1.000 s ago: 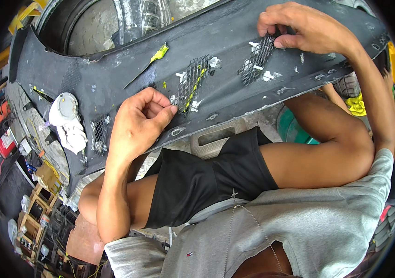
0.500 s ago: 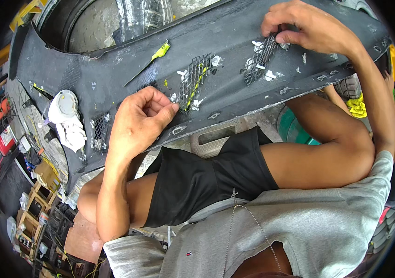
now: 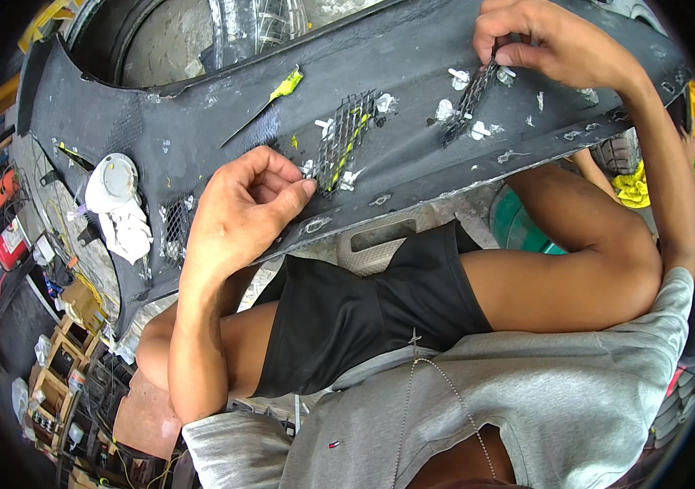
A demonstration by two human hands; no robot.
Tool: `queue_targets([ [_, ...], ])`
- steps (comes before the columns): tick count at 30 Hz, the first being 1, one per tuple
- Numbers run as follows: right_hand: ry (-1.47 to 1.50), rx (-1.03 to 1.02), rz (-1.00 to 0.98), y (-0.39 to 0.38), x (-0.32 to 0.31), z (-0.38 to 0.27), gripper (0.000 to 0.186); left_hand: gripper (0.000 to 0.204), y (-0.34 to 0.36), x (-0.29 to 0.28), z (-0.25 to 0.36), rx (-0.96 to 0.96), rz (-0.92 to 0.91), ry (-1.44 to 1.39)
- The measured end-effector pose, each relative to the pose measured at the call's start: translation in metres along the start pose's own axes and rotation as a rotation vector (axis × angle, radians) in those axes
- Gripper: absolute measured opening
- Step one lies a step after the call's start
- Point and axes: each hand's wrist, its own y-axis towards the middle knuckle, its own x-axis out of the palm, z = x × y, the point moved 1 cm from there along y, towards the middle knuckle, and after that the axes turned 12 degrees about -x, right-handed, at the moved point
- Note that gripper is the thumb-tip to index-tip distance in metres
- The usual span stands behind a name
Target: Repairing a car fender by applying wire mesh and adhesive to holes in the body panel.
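A large dark grey car body panel [image 3: 233,106] lies before me, over my lap. My right hand [image 3: 551,41] pinches the top end of a strip of black mesh [image 3: 471,102], which stands tilted and nearly edge-on among white putty-like blobs. My left hand [image 3: 246,208] is closed, thumb near forefinger, beside a second mesh piece [image 3: 346,140] marked with a yellow-green streak; whether it grips anything is hidden. A thin spatula with a yellow-green smeared end [image 3: 286,85] lies on the panel beyond my left hand.
At the left of the panel sit a white lidded container [image 3: 115,183], a crumpled white cloth [image 3: 129,236] and a third mesh piece [image 3: 176,228]. A tyre [image 3: 258,24] is at the far side. Below the panel are a beige plastic stool [image 3: 384,244] and a green tub [image 3: 523,224].
My right hand has shifted slightly right, and the mesh strip in it has turned from nearly flat to nearly edge-on. My left hand has hardly moved.
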Motion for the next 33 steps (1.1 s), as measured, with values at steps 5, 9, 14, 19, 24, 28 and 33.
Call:
queue_targets([
  [5,0.038,-0.060,-0.010,-0.001,0.001,0.011,0.012,0.010,-0.004,-0.015,-0.002,0.016,-0.039,0.054],
  [9,0.108,-0.072,-0.073,-0.007,-0.005,0.016,0.011,0.011,-0.019,-0.030,0.005,-0.005,0.063,-0.052],
  [14,0.155,0.023,-0.132,-0.012,-0.009,0.004,0.013,0.013,-0.043,-0.051,-0.002,0.054,0.173,0.037],
  [19,0.037,0.001,0.000,-0.018,0.008,0.017,0.010,0.012,-0.054,-0.042,-0.005,0.106,0.308,0.147],
  [24,0.054,0.026,-0.014,-0.014,0.009,0.018,0.011,0.013,-0.061,-0.038,-0.005,0.057,0.291,0.320],
  [28,0.070,0.042,0.000,-0.014,0.011,0.021,0.012,0.017,-0.055,-0.037,-0.006,0.166,0.299,0.390],
  [33,0.012,0.049,-0.009,-0.009,0.010,0.017,0.011,0.020,-0.058,-0.036,-0.006,0.161,0.315,0.385],
])
